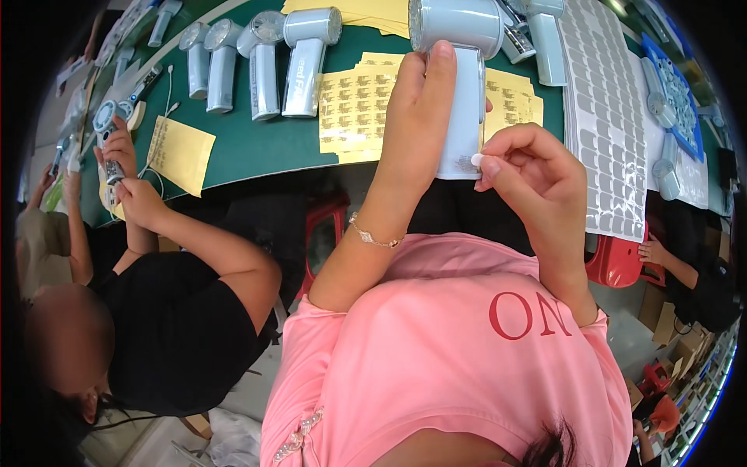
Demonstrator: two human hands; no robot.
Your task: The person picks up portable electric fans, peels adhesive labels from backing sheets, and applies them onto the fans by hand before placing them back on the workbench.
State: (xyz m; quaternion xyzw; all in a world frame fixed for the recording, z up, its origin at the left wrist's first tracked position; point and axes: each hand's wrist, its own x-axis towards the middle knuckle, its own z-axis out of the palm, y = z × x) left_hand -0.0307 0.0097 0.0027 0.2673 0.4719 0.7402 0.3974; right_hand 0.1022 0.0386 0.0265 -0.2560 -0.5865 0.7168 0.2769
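A light blue handheld fan (463, 117) is in front of me at the table's near edge, its round head pointing away and its handle toward me. My left hand (420, 117) is closed around the handle from the left, thumb lying along it. My right hand (537, 167) is at the handle's near end, thumb and index finger pinching a small white round piece (476, 159), maybe a sticker. This piece is at or just beside the handle's right edge; whether it touches I cannot tell. Small dark print is on the handle beside it.
Yellow label sheets (354, 109) lie on the green table (257, 144). Several more fans (303, 66) stand at the back left. A long sheet of grey stickers (603, 117) lies to my right, beyond it a blue basket (675, 97). At left, a co-worker (179, 342) handles a fan.
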